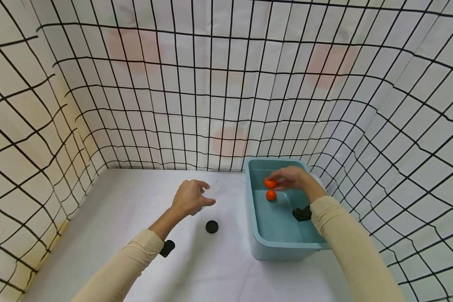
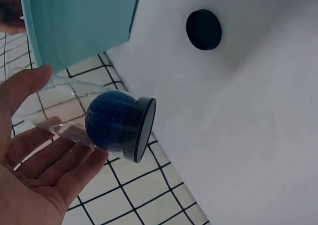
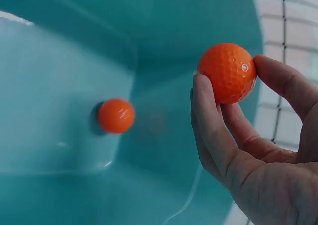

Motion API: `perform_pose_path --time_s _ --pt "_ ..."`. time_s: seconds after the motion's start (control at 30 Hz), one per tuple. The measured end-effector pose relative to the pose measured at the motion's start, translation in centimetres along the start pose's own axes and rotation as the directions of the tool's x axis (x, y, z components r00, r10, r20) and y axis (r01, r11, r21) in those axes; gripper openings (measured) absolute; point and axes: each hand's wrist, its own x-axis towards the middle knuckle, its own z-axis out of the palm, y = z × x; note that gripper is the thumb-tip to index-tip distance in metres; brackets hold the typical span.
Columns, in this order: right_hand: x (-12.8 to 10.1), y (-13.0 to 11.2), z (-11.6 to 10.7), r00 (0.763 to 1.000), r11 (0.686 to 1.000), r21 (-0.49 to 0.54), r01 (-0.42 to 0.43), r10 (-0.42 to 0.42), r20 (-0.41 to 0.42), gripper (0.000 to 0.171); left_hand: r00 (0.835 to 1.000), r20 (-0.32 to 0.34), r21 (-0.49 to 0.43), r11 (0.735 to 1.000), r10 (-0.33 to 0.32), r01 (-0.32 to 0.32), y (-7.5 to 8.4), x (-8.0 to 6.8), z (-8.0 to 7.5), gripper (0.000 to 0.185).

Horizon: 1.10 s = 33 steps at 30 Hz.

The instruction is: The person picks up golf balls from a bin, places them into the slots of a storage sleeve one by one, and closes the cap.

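My left hand (image 1: 190, 197) grips a clear tube (image 2: 69, 101), its thumb on one side and its fingers on the other. Inside the tube a dark blue ball (image 2: 107, 120) sits against the black cap (image 2: 144, 130) on one end. In the right wrist view, my right hand (image 3: 268, 170) pinches an orange golf ball (image 3: 227, 72) between thumb and fingertips, above the inside of the blue-green bin (image 1: 275, 245). A second orange ball (image 3: 116, 115) lies on the bin's floor.
A loose round black cap (image 1: 212, 227) lies on the white table (image 1: 226, 272), left of the bin. Black netting (image 1: 226, 96) rises behind the table and along both sides. Small black pieces show beside the left cuff (image 1: 156, 240) and the right cuff (image 1: 321, 205).
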Motion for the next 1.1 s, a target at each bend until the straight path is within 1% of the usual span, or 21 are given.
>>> perform_pose_path --time_s 0.13,0.27,0.4,0.57,0.63,0.8,1.0,1.1 --pt "-0.8 -1.7 1.1 0.997 0.998 -0.017 0.056 -0.055 0.057 0.053 1.000 0.016 0.011 1.000 0.009 -0.010 0.3 0.3 -0.1 0.047" --pt "-1.8 -3.2 2.5 0.990 0.992 -0.034 0.119 -0.116 0.086 0.049 1.000 0.030 0.031 0.999 0.009 -0.010 0.7 0.6 -0.3 0.047" --pt "-2.7 -4.3 4.0 0.982 0.987 -0.043 0.156 -0.150 0.117 0.046 0.999 0.040 0.047 0.999 0.019 -0.021 0.8 0.9 -0.5 0.048" --pt "-3.3 -5.2 5.9 0.975 0.985 0.019 0.169 -0.170 0.142 0.039 0.999 0.029 0.062 0.997 0.046 -0.048 1.2 1.2 -0.6 0.047" --pt "-3.4 -5.5 6.5 0.971 0.984 0.025 0.178 -0.180 0.157 0.036 0.998 0.029 0.067 0.996 0.049 -0.051 1.3 1.2 -0.6 0.047" --pt "-4.1 -6.0 7.9 0.960 0.979 0.005 0.203 -0.200 0.197 0.034 0.998 0.045 0.069 0.997 0.042 -0.045 1.7 1.4 -0.5 0.048" --pt "-4.5 -6.3 9.0 0.955 0.975 -0.014 0.221 -0.214 0.207 0.035 0.998 0.064 0.073 0.997 0.027 -0.031 1.8 1.5 -0.2 0.047" --pt "-4.4 -6.3 9.5 0.952 0.975 -0.020 0.223 -0.213 0.218 0.036 0.997 0.067 0.070 0.997 0.031 -0.035 1.9 1.5 -0.1 0.046"
